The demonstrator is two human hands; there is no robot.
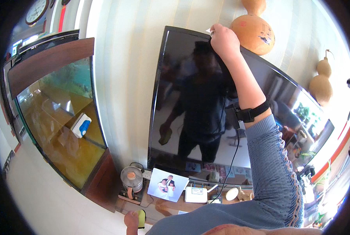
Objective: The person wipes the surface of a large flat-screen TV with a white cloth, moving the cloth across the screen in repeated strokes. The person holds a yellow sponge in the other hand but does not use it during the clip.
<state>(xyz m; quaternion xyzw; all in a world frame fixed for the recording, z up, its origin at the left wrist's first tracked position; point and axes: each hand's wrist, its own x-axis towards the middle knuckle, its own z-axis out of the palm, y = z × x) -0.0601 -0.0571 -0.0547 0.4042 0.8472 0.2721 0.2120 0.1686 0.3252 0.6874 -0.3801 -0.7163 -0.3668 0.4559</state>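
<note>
My right hand [225, 40] is raised at the top edge of a large black television [192, 123], its fingers closed around something small and white, perhaps a cloth or tissue, mostly hidden. A black strap with a small device is on that forearm. Low in the picture, beside the cabinet's front, my left hand [132, 219] holds a yellow-green cloth or pad [141, 218] with a dark edge. The dark screen reflects a person and the room.
A large gourd [252, 35] stands behind the television's top edge. On the wooden cabinet [128, 207] below are a glass kettle [131, 177], a photo print [166, 185], a white router [196, 194] and cables. An aquarium [60, 123] with a magnetic glass cleaner [82, 125] stands left; a smaller gourd [321, 85] hangs right.
</note>
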